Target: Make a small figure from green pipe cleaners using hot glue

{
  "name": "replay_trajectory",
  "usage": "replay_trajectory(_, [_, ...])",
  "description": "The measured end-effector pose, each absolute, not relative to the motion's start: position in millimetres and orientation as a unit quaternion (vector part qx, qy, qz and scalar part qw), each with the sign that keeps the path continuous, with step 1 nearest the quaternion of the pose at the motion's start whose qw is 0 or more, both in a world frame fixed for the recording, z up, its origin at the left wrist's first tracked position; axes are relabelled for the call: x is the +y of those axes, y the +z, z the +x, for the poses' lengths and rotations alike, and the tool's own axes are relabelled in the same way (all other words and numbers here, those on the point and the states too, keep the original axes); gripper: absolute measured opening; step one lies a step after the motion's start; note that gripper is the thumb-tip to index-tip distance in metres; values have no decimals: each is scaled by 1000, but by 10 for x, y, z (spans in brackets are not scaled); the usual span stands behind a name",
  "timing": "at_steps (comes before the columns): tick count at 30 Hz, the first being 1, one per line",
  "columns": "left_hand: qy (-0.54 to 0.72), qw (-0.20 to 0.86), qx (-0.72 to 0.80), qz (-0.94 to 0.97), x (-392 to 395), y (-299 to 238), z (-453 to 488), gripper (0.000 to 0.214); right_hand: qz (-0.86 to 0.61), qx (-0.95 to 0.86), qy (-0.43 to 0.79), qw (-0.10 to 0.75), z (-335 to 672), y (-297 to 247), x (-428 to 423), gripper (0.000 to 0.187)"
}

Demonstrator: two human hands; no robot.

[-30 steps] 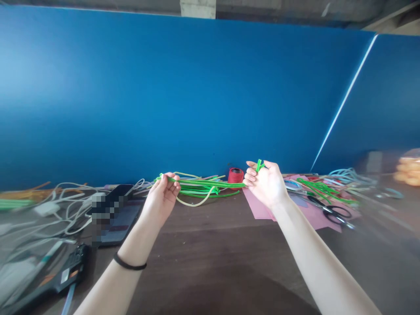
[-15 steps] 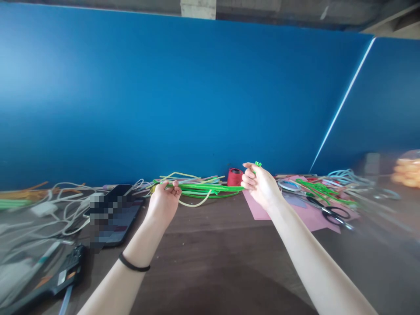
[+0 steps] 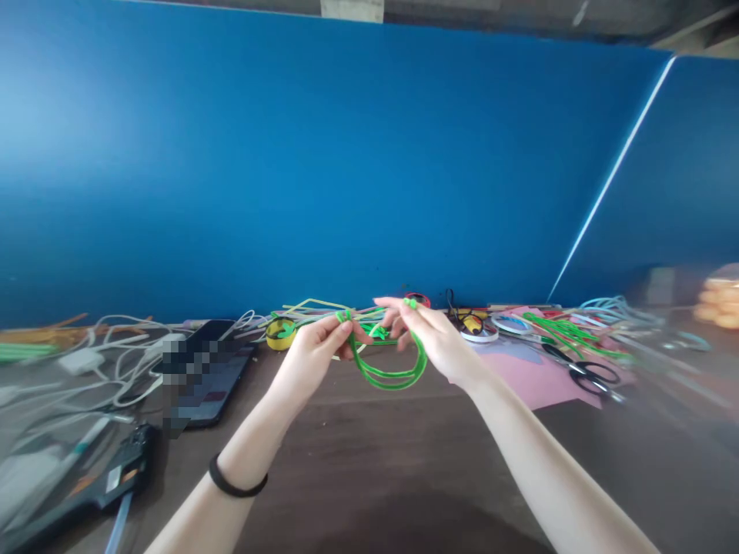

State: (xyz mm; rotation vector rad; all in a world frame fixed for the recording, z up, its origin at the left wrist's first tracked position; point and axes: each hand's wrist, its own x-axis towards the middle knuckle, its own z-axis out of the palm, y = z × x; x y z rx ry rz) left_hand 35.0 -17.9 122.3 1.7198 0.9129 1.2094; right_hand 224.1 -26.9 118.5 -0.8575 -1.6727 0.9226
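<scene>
Above the brown table, my left hand (image 3: 316,355) pinches one end of a bundle of green cords (image 3: 388,377). My right hand (image 3: 434,338) grips the other end, fingers closed on it. The two hands almost touch, and the green cords sag between them in a loop just above the tabletop. A black band sits on my left wrist.
A phone (image 3: 203,371), white cables (image 3: 104,362) and a black tool (image 3: 86,492) lie at the left. More loose cords (image 3: 315,309), a yellow tape roll (image 3: 280,334), pink paper (image 3: 536,369), black scissors (image 3: 589,373) and more green cords (image 3: 554,327) lie along the blue wall. Another person's hand (image 3: 719,296) shows far right.
My hands have come together from about a forearm's width apart. The green cords, stretched straight before, now hang as a loop. The red spool is mostly hidden behind my right hand.
</scene>
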Motion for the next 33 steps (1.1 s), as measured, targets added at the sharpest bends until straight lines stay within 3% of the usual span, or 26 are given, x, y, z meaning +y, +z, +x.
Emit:
replay_trajectory(18, [451, 334, 351, 750, -327, 1186, 470, 23, -278, -748, 376, 470, 1935, 1019, -340, 41])
replay_trajectory(33, [358, 373, 319, 794, -323, 1236, 342, 27, -214, -821, 379, 370, 2059, 1061, -334, 45])
